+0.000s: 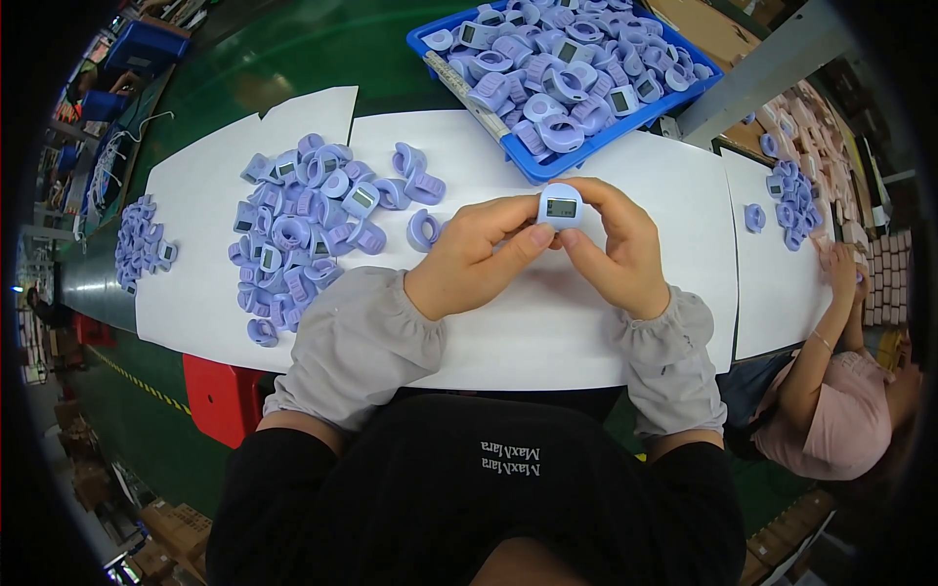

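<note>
Between my two hands, above the white table covering, is a small lavender ring-shaped gadget with a dark-digit display that faces up. My left hand pinches its left side, thumb at the lower edge. From the other side my right hand grips it too, with the thumb below the display and the fingers curled behind. One loose gadget lies just left of my left hand. Farther left spreads a heap of the same gadgets, some with their displays showing.
A blue tray piled with such gadgets stands at the back, beside a grey post. Smaller groups lie at the far left and far right. A red stool is at front left. At right, another person works.
</note>
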The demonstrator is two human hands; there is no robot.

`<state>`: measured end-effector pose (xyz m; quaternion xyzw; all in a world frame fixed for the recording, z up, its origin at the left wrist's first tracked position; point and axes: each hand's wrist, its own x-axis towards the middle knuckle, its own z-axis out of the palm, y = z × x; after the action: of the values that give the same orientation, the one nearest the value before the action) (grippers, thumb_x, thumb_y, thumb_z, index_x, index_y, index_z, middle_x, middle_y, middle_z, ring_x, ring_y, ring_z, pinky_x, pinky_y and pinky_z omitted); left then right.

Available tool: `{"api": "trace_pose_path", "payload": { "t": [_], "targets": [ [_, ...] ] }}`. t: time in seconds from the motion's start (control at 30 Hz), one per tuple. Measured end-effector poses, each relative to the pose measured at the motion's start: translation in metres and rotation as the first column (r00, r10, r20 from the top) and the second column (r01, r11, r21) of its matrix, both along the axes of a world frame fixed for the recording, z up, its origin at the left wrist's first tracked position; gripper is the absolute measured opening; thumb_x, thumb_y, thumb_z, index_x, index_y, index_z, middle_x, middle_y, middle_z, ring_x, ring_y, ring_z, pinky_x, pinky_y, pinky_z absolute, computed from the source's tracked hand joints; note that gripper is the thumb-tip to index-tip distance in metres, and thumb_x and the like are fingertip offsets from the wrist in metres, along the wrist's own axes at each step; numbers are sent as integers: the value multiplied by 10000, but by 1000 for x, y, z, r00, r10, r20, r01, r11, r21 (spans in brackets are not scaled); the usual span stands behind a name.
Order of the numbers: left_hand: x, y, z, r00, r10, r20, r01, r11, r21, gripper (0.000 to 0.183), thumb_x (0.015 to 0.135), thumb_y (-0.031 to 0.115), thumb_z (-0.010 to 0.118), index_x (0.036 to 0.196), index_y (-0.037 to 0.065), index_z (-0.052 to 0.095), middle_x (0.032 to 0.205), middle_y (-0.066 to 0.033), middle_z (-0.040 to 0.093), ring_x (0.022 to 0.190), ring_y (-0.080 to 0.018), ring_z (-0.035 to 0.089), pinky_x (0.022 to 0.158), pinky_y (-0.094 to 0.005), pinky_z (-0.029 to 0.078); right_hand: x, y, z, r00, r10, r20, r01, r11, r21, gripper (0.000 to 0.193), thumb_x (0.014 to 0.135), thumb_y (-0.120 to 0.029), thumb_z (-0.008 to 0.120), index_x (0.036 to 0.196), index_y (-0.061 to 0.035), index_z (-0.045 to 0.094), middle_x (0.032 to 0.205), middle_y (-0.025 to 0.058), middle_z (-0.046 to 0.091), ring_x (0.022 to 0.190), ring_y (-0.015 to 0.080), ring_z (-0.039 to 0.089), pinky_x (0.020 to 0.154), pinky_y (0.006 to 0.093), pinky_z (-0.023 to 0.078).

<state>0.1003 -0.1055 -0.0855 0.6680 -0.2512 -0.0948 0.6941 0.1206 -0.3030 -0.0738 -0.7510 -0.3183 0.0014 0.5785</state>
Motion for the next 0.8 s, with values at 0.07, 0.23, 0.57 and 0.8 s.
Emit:
{"api": "trace_pose_path", "payload": {
  "t": [0.07,0.23,0.57,0.8],
  "targets": [
    [0,0,0,1000,-6,4,6,1000,21,294,991,169,461,1140,-68,547,1064,-95,590,981,-137,573,871,-288,504,0,1,-1,1000,-9,-7,9,1000,5,388,805,2,582,1186,59,537,1161,142,592,1107,226,550,1001,358,385],
    [0,-2,0,998,38,43,-38,999,-5,281,977,174,483,1128,-48,566,986,-95,623,898,-147,600,803,-284,499,-1,1,-3,999,-13,-30,15,998,59,381,812,-1,585,1185,55,533,1151,137,591,1094,222,552,994,354,389],
    [0,0,3,1000,4,29,-5,999,46,296,996,186,450,1117,-61,559,1039,-95,601,952,-134,582,848,-282,504,-1,1,-3,999,5,-38,-3,999,49,382,824,-19,601,1190,58,522,1153,135,583,1092,220,549,993,357,391],
    [0,-1,3,999,7,31,-9,998,59,297,996,189,449,1105,-62,564,1038,-96,604,947,-133,582,843,-280,504,-2,0,-3,998,10,-60,-7,998,60,386,824,-14,590,1195,59,513,1168,136,572,1107,219,540,1000,358,384]
  ]
}}
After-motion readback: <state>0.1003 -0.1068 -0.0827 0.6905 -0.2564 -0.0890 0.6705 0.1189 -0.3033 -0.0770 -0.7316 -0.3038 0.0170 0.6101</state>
